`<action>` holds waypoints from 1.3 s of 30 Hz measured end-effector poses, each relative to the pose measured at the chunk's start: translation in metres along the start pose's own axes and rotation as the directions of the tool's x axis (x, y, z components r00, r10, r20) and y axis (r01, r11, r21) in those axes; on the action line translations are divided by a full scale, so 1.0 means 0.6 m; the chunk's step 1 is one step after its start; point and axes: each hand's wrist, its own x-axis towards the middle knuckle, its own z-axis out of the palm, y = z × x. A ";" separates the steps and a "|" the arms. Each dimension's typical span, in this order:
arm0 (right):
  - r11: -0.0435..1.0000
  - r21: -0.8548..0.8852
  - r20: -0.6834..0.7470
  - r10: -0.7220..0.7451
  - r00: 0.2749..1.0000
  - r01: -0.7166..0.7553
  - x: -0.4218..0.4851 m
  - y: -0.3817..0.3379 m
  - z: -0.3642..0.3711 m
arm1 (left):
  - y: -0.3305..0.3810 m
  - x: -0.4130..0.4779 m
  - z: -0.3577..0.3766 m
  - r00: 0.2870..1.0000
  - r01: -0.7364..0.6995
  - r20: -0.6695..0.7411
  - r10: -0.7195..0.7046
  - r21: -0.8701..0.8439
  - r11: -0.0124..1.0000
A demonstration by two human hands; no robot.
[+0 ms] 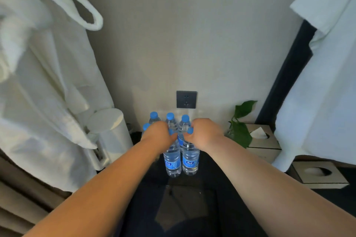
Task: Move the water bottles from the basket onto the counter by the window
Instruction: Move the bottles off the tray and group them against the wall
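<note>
While both arms are reaching forward over the dark table (192,208), the two nearest bottles are standing upright on it side by side, the left hand (159,133) closing its fingers on the neck of the left bottle (172,161) and the right hand (205,131) on the right bottle (190,160). Behind them, four more bottles (170,121) are standing against the wall, so each hand is sitting directly above its own bottle's long axis.
</note>
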 end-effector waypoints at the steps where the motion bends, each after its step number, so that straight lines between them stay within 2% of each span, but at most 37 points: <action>1: 1.000 -0.006 -0.016 -0.009 1.000 0.009 0.005 -0.001 0.005 | 0.001 0.006 0.000 1.000 -0.012 -0.003 0.012 0.000 1.000; 4: 1.000 -0.001 -0.041 -0.016 0.999 0.016 0.022 -0.004 0.021 | -0.001 0.021 0.003 1.000 -0.032 -0.002 0.032 0.012 0.999; 8: 0.999 -0.045 -0.002 -0.024 1.000 0.024 0.031 0.003 0.051 | -0.007 0.028 0.022 0.996 -0.083 0.023 0.081 0.127 0.988; 12: 0.995 -0.055 -0.063 -0.081 0.995 0.078 0.029 0.018 0.072 | -0.018 0.036 0.035 0.992 -0.123 0.059 0.114 0.183 0.975; 17: 0.993 -0.081 0.000 -0.088 0.996 0.088 0.033 0.009 0.074 | -0.023 0.047 0.033 0.992 -0.129 0.033 0.125 0.166 0.978; 21: 0.989 -0.120 -0.006 -0.090 0.996 0.089 0.038 0.011 0.074 | -0.035 0.056 0.035 0.988 -0.153 0.009 0.153 0.161 0.975; 25: 0.990 -0.125 -0.082 -0.072 0.994 0.061 0.050 0.011 0.069 | -0.049 0.071 0.036 0.982 -0.188 0.005 0.189 0.125 0.974; 29: 0.999 -0.034 -0.169 -0.031 0.985 0.026 0.087 -0.004 0.054 | -0.062 0.101 0.017 0.973 -0.218 -0.059 0.225 0.101 0.971; 33: 0.994 0.011 -0.200 -0.101 0.975 0.105 0.132 -0.030 0.039 | -0.088 0.151 -0.024 0.969 -0.203 -0.125 0.211 0.077 0.976; 35: 0.986 -0.014 -0.159 -0.164 0.974 0.164 0.155 -0.042 0.035 | -0.107 0.175 -0.039 0.974 -0.180 -0.116 0.192 0.104 0.978; 39: 0.948 -0.193 0.045 -0.249 0.967 0.253 0.195 -0.059 0.029 | -0.133 0.211 -0.051 0.988 -0.153 -0.015 0.155 0.081 0.985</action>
